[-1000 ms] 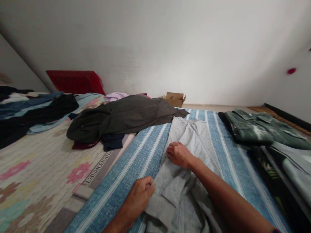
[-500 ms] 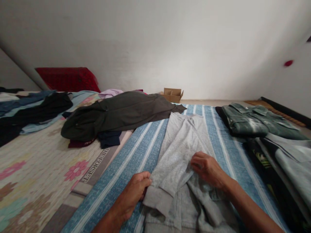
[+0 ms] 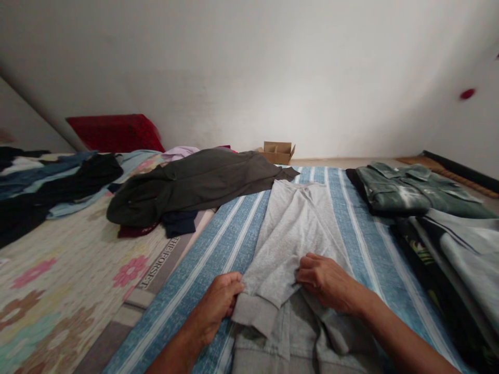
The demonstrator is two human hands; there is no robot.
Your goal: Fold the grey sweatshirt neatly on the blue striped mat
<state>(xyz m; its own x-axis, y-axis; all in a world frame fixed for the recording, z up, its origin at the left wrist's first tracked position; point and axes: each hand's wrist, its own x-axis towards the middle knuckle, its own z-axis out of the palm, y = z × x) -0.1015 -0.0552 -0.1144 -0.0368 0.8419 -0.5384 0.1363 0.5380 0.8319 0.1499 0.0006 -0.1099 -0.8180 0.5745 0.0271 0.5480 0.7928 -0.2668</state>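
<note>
A light grey sweatshirt [image 3: 302, 223] lies lengthwise in front of me, folded narrow, with a ribbed cuff [image 3: 255, 314] turned across its lower part. My left hand [image 3: 220, 301] pinches the sweatshirt's left edge just above that cuff; its thumb and fingers are closed. On the right, my right hand [image 3: 325, 280] has its fingers bent together on the fabric around the middle of the garment, gripping a bit of it. Loose folds bunch up below the right hand. The sweatshirt's bottom hem runs out of view at the lower edge.
Under the sweatshirt is a blue striped sheet [image 3: 191, 291]. A dark olive garment [image 3: 202, 179] lies to the back left, over a flowered blanket [image 3: 86, 259]. Folded clothes [image 3: 421, 192] are stacked at the right. A small cardboard box [image 3: 277, 152] stands by the wall.
My right hand has come slightly left and toward me, drawing the fabric with it. My left hand stays at the edge by the cuff. The view has shifted a little.
</note>
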